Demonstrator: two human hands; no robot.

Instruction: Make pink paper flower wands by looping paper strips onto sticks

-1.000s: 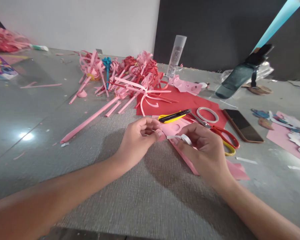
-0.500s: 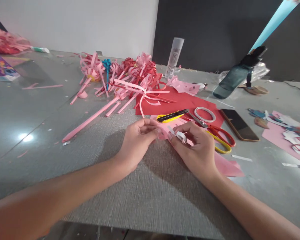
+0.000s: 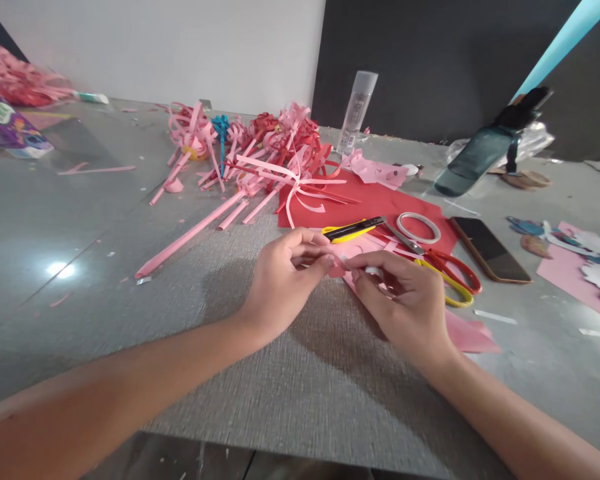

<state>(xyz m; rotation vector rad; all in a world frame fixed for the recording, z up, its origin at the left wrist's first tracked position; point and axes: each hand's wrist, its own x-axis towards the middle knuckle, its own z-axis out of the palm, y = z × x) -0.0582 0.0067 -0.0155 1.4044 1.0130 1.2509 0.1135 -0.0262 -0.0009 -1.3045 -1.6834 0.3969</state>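
Observation:
Between the thumb and fingers of my left hand (image 3: 283,287) is a small piece of pink paper (image 3: 336,269). My right hand (image 3: 413,303) is closed in a pinch at the paper's right edge, with a narrow white strip (image 3: 374,271) partly hidden among its fingers. Just beyond my hands lie a yellow-and-black box cutter (image 3: 355,230) and a roll of white tape (image 3: 419,228). Scissors with red and yellow handles (image 3: 453,277) rest to the right of my right hand. Pink paper sheets (image 3: 473,333) lie beneath and beside it.
Behind my hands are red paper (image 3: 370,200) and a heap of pink and red paper-strip flowers (image 3: 280,143). A phone (image 3: 490,250), a dark bottle (image 3: 475,157) and a clear tube (image 3: 359,110) stand or lie farther off. A long pink paper stick (image 3: 190,237) points left.
The white strip, curled and plainly visible earlier, is now mostly hidden in my right hand. My right fingertips have moved against the pink paper. The view has shifted slightly.

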